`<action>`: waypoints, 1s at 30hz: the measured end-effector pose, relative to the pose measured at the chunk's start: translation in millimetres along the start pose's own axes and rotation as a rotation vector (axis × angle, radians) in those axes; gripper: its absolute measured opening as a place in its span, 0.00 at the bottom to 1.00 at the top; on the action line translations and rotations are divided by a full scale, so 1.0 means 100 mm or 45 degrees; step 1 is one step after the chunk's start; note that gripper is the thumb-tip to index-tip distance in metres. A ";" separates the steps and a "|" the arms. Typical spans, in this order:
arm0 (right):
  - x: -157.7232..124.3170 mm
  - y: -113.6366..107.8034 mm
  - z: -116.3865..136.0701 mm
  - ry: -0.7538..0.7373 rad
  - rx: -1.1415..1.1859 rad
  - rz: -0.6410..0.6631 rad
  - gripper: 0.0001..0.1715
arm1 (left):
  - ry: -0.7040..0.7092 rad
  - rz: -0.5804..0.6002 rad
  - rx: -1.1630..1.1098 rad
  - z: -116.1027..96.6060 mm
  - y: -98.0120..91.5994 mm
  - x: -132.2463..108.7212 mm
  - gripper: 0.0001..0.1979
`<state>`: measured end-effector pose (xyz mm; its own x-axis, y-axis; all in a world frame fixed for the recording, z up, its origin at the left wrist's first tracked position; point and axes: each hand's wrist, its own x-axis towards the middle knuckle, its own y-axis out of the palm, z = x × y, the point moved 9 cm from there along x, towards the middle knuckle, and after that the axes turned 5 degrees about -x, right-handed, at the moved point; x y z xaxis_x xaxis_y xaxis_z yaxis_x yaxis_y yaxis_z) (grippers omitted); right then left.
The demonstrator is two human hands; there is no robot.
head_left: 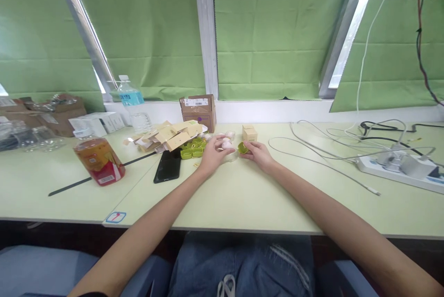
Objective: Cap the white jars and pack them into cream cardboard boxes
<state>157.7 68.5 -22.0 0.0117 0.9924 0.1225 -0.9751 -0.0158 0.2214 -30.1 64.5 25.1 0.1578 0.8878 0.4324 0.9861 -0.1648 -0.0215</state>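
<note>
Over the middle of the table, my left hand (212, 154) is closed on a small white rounded piece (226, 143), pinched between thumb and fingers. A hand's width to the right, my right hand (258, 154) grips a small green cup-like piece (242, 148). The two pieces are close together but apart. More green pieces (193, 150) lie in a cluster left of my left hand. Just behind the hands sit a clear-and-white small item (230, 134) and a little tan carton (249, 133). Something transparent rests below the hands, partly hidden.
Flattened tan cartons (173, 136) pile behind a black phone (168, 166). Leftward stand an orange-red bottle (100, 162) and a clear water bottle (133, 105). A brown box (198, 113) is at the back. Right, cables trail from a power strip (367, 164).
</note>
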 end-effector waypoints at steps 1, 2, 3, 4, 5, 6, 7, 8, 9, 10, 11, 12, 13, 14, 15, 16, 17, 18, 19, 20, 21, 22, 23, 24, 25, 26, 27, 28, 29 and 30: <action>0.00 -0.01 0.05 -0.048 0.007 -0.024 0.21 | 0.007 -0.043 -0.011 -0.03 -0.03 0.00 0.30; -0.01 -0.03 0.11 -0.107 0.026 -0.049 0.22 | 0.015 -0.077 -0.008 -0.06 -0.05 -0.01 0.28; -0.03 -0.04 0.18 -0.168 0.056 -0.072 0.24 | 0.023 -0.102 0.002 -0.09 -0.06 -0.02 0.27; -0.04 -0.04 0.25 -0.219 0.093 -0.086 0.25 | 0.030 -0.118 0.007 -0.11 -0.07 -0.03 0.25; -0.06 -0.04 0.30 -0.254 0.134 -0.089 0.26 | 0.035 -0.121 0.003 -0.13 -0.07 -0.04 0.24; -0.08 -0.02 0.34 -0.270 0.173 -0.080 0.27 | 0.039 -0.109 -0.011 -0.15 -0.05 -0.04 0.23; -0.10 0.01 0.37 -0.269 0.205 -0.061 0.28 | 0.048 -0.091 -0.032 -0.16 -0.03 -0.05 0.22; -0.12 0.04 0.38 -0.255 0.226 -0.032 0.30 | 0.059 -0.069 -0.053 -0.18 0.00 -0.06 0.22; -0.14 0.09 0.38 -0.234 0.233 -0.001 0.31 | 0.067 -0.045 -0.066 -0.19 0.04 -0.07 0.21; -0.15 0.13 0.37 -0.212 0.225 0.031 0.32 | 0.073 -0.023 -0.068 -0.19 0.08 -0.08 0.21; -0.17 0.17 0.35 -0.193 0.205 0.058 0.33 | 0.077 -0.004 -0.061 -0.20 0.11 -0.09 0.21; -0.18 0.21 0.34 -0.180 0.178 0.081 0.32 | 0.083 0.008 -0.053 -0.20 0.14 -0.09 0.21; -0.19 0.23 0.33 -0.175 0.151 0.096 0.31 | 0.086 0.016 -0.051 -0.20 0.17 -0.10 0.22; -0.20 0.24 0.32 -0.178 0.129 0.103 0.30 | 0.086 0.022 -0.055 -0.20 0.18 -0.10 0.24; -0.21 0.25 0.32 -0.187 0.113 0.104 0.29 | 0.082 0.023 -0.063 -0.19 0.19 -0.11 0.26; -0.20 0.25 0.32 -0.195 0.104 0.101 0.28 | 0.072 0.022 -0.073 -0.18 0.20 -0.12 0.28; -0.20 0.24 0.31 -0.196 0.100 0.097 0.28 | 0.058 0.019 -0.078 -0.17 0.20 -0.12 0.28; -0.19 0.23 0.30 -0.187 0.094 0.095 0.27 | 0.049 0.015 -0.074 -0.17 0.20 -0.13 0.27; -0.18 0.22 0.28 -0.169 0.082 0.092 0.26 | 0.048 0.011 -0.063 -0.17 0.19 -0.14 0.24; -0.17 0.21 0.25 -0.144 0.066 0.089 0.26 | 0.054 0.012 -0.049 -0.18 0.19 -0.14 0.22; -0.16 0.20 0.23 -0.118 0.046 0.082 0.25 | 0.068 0.014 -0.034 -0.19 0.20 -0.15 0.20; -0.15 0.19 0.21 -0.096 0.024 0.072 0.24 | 0.089 0.017 -0.016 -0.21 0.20 -0.16 0.19; -0.14 0.18 0.20 -0.084 0.003 0.059 0.24 | 0.113 0.021 0.007 -0.23 0.20 -0.16 0.19; -0.14 0.17 0.20 -0.082 -0.016 0.046 0.25 | 0.139 0.023 0.034 -0.26 0.21 -0.17 0.19; -0.14 0.16 0.21 -0.092 -0.033 0.032 0.26 | 0.163 0.024 0.063 -0.28 0.21 -0.17 0.19; -0.14 0.16 0.22 -0.111 -0.051 0.021 0.27 | 0.187 0.021 0.088 -0.30 0.22 -0.18 0.19; -0.15 0.16 0.25 -0.135 -0.072 0.012 0.28 | 0.207 0.016 0.107 -0.31 0.22 -0.18 0.19; -0.16 0.16 0.27 -0.162 -0.093 0.006 0.29 | 0.220 0.015 0.116 -0.32 0.22 -0.18 0.19; -0.17 0.16 0.29 -0.186 -0.111 0.001 0.30 | 0.227 0.016 0.117 -0.33 0.23 -0.19 0.19; -0.18 0.17 0.31 -0.202 -0.125 0.005 0.31 | 0.231 0.018 0.114 -0.33 0.23 -0.19 0.19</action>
<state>147.7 47.0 9.3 0.0350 0.9606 0.2757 -0.9921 0.0001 0.1257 -12.2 29.7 46.3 0.1679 0.7922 0.5867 0.9858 -0.1310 -0.1052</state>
